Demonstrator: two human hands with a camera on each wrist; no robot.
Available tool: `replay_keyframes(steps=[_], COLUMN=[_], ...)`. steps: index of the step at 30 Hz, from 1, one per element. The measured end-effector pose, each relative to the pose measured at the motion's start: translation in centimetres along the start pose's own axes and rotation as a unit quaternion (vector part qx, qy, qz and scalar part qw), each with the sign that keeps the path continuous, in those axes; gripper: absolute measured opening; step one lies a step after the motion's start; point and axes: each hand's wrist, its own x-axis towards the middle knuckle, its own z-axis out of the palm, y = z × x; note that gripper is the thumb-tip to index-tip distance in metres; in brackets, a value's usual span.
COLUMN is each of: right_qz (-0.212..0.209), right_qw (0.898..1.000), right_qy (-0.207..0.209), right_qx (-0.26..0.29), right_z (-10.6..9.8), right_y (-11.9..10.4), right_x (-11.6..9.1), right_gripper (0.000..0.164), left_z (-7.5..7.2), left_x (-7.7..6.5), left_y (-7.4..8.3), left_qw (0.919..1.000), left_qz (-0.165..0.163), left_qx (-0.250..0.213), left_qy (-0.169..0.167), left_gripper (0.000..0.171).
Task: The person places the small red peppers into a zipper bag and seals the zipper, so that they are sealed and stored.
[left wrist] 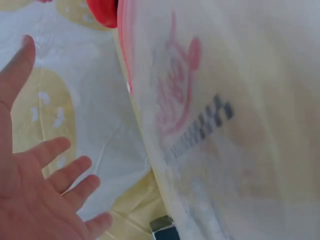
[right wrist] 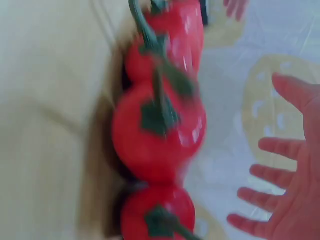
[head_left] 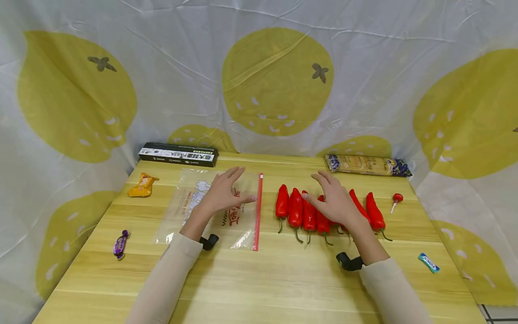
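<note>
- Left hand (head_left: 221,193), spread, empty, over the clear plastic bag (head_left: 232,227) at left: likely light, floppy; pinch its red zip edge (head_left: 256,229).
- Right hand (head_left: 335,200), spread, empty, over glossy red green-stemmed peppers (head_left: 296,210) at right: probably slippery; grasp mid-body.

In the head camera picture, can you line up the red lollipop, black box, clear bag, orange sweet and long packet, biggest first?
1. Clear bag
2. Black box and long packet: too alike to rank
3. Orange sweet
4. Red lollipop
</note>
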Motion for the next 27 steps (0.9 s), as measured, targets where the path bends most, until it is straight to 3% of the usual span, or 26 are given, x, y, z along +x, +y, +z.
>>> replay_keyframes(steps=[4,9,13,18,23,27], right_qz=[-0.026,-0.054,-0.069,-0.059,-0.042,-0.029], right_qw=[0.998,0.993,0.983,0.966,0.949,0.938], right_qy=[0.008,0.018,0.008,-0.020,-0.048,-0.074], right_qx=[0.049,0.108,0.168,0.251,0.309,0.338], right_z=[1.0,2.8,4.6,6.6,7.9,8.5], right_y=[-1.5,-3.5,-5.3,-6.9,-7.8,-8.3], right_x=[-1.1,-1.9,-2.2,-2.3,-2.3,-2.2], right_gripper=[0.070,0.059,0.051,0.045,0.047,0.049], left_z=[0.5,1.5,2.3,3.3,4.1,4.6], left_x=[-0.7,-1.2,-1.5,-1.7,-1.9,-2.1], left_y=[0.2,0.3,-0.2,-0.9,-1.5,-1.8], left_qw=[0.9985,0.9965,0.9955,0.9942,0.9945,0.9930], left_qz=[0.022,0.045,0.058,0.076,0.057,0.043], left_qx=[-0.049,-0.070,-0.073,-0.063,-0.077,-0.109], left_qy=[0.001,0.000,-0.018,-0.041,-0.042,-0.014], left_gripper=[0.093,0.077,0.066,0.056,0.045,0.035])
